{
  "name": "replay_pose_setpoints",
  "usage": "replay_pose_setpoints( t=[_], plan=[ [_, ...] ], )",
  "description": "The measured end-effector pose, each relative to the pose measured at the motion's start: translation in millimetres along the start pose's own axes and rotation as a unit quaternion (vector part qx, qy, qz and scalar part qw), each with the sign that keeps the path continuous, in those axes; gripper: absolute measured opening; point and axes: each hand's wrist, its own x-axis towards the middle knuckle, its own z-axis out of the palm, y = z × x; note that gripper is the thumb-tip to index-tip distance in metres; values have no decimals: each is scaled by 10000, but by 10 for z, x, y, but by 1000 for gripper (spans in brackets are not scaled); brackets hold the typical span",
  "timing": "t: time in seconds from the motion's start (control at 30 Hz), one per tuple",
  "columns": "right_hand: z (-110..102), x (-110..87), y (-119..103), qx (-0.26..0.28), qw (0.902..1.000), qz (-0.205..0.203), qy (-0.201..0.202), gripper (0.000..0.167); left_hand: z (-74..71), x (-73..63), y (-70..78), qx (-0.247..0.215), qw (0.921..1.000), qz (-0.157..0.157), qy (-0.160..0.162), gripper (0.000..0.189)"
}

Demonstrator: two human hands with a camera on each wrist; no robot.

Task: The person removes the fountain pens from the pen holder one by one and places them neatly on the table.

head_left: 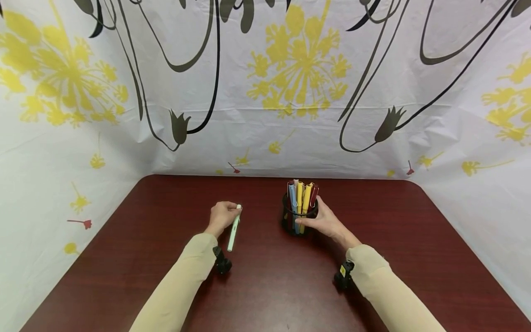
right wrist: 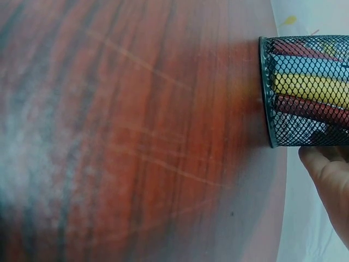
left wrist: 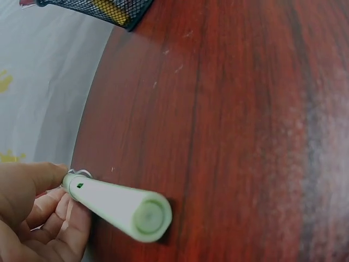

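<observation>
A pale green pen [head_left: 234,233] is pinched at its clip end by my left hand [head_left: 223,216], its other end pointing down toward me. In the left wrist view the pen [left wrist: 117,207] shows its round flat end, with thumb and fingers at the far end. My right hand [head_left: 325,221] grips the side of a black mesh pen cup [head_left: 286,221], thumb in front. Several pens stand upright in it, among them yellow pens [head_left: 306,198], a blue pen [head_left: 293,198] and dark red ones. In the right wrist view the fingers touch the mesh cup [right wrist: 305,125] from one side.
The dark red wooden table [head_left: 265,286] has rounded far corners. Behind it hangs a white cloth [head_left: 265,157] printed with yellow and grey flowers, which also runs along both sides. A small camera is strapped to each wrist.
</observation>
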Motion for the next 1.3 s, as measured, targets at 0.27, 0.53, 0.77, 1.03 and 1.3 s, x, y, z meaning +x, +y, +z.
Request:
replay_pose_setpoints(
  t=[0.27, 0.53, 0.77, 1.03, 1.3],
  plan=[
    [11, 1, -8, 42, 10000, -63, 12, 118, 5, -4, 13, 470, 9987, 106, 139, 24],
    [6, 1, -17, 29, 10000, -70, 30, 118, -4, -16, 13, 667, 9972, 244, 250, 25],
    [3, -1, -6, 33, 10000, -41, 5, 117, 3, -37, 16, 795, 9958, 367, 252, 27],
    [0, 1, 7, -5, 10000, -26, -11, 117, -14, -52, 18, 892, 9953, 306, 226, 30],
    [-4, 2, 2, -97, 9999, -46, 24, 117, -35, -59, 8, 832, 9956, 330, 264, 28]
  ],
)
